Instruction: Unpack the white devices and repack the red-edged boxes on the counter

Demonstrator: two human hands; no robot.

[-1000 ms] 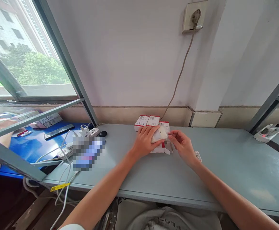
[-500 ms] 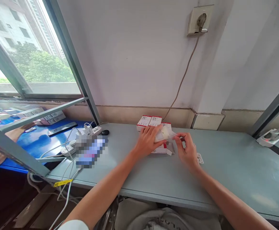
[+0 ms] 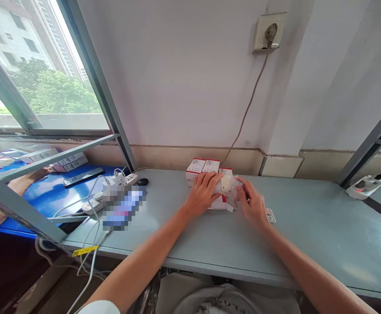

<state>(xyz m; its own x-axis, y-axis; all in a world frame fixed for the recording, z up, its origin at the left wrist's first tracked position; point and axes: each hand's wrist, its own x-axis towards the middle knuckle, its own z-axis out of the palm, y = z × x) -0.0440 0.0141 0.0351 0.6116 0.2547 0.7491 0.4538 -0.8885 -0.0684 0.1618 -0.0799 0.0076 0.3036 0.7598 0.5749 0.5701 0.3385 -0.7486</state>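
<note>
My left hand [image 3: 202, 192] grips a small white part in a clear plastic bag [image 3: 226, 184], holding it just above an open red-and-white box [image 3: 221, 203] on the grey table [image 3: 308, 226]. My right hand [image 3: 252, 205] pinches the bag's right end, fingers closed on the plastic. Behind the hands, three closed red-and-white boxes [image 3: 202, 165] stand in a row against the wall.
A small printed card [image 3: 270, 215] lies right of my right hand. A power strip with chargers and white cables [image 3: 112, 187] and a blurred phone [image 3: 122, 208] sit at the left. Another person's hands [image 3: 27, 179] work at a blue table beyond the metal frame. A wall socket's cable [image 3: 247, 104] drops to the boxes.
My right hand has moved in from the right and closed on the bag's end. The left hand keeps its grip on the bagged part, shifted slightly toward the wall.
</note>
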